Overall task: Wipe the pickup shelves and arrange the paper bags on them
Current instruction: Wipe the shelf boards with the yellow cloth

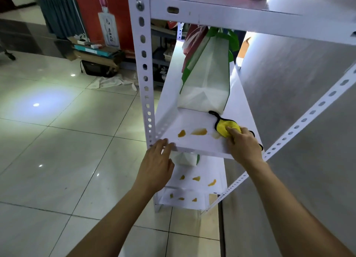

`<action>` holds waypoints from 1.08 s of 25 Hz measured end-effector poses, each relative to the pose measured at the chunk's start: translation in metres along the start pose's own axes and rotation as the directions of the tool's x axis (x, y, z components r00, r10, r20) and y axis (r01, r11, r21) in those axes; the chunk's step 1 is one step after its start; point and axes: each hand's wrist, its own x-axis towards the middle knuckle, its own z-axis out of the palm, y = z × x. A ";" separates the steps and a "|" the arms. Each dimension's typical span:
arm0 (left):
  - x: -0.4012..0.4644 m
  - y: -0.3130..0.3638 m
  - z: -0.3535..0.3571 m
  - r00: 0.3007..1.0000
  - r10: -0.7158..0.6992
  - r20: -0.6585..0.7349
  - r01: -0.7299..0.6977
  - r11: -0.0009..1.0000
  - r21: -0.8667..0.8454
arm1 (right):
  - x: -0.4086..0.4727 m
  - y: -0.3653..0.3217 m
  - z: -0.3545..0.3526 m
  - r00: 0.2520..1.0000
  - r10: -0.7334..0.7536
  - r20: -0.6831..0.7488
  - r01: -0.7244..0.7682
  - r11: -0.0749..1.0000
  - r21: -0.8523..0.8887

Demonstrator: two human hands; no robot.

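1. A poster [108, 28] at upper left bore writing too small to read.
2. The white shelf [194, 141], mid-frame, carried orange-yellow smears [199, 131]; a white-and-green paper bag [207, 79] stood behind them.
3. The right hand [243, 143] pressed a yellow cloth [224, 126], largely hiding it; whether it gripped was unclear.
4. The left hand [157, 164], fingers relaxed, touched the shelf's front left corner.

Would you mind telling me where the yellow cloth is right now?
The yellow cloth lies under the right hand on the middle shelf, right of two orange stains, in front of the white paper bag.
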 end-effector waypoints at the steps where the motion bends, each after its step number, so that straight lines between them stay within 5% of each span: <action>1: 0.002 -0.003 0.001 1.000 -0.002 0.012 0.003 1.000 -0.011 | 0.002 -0.005 0.000 1.000 -0.018 0.008 0.018 1.000 0.013; 11: -0.006 -0.023 0.008 0.992 0.080 0.099 -0.078 0.997 -0.020 | 0.029 -0.117 0.028 0.933 -0.336 0.128 0.321 0.939 0.121; 15: -0.008 -0.017 0.007 0.999 0.042 0.016 -0.040 0.995 -0.088 | 0.000 -0.124 0.031 0.912 -0.409 0.017 0.401 0.902 0.162; 23: -0.011 -0.012 0.004 0.999 0.029 -0.012 -0.030 0.999 -0.045 | 0.036 -0.138 0.036 0.923 -0.378 0.069 0.372 0.924 0.088; 27: -0.014 -0.012 0.004 1.000 0.030 -0.002 -0.030 0.999 -0.044 | -0.011 -0.128 0.039 0.915 -0.402 -0.020 0.399 0.900 0.175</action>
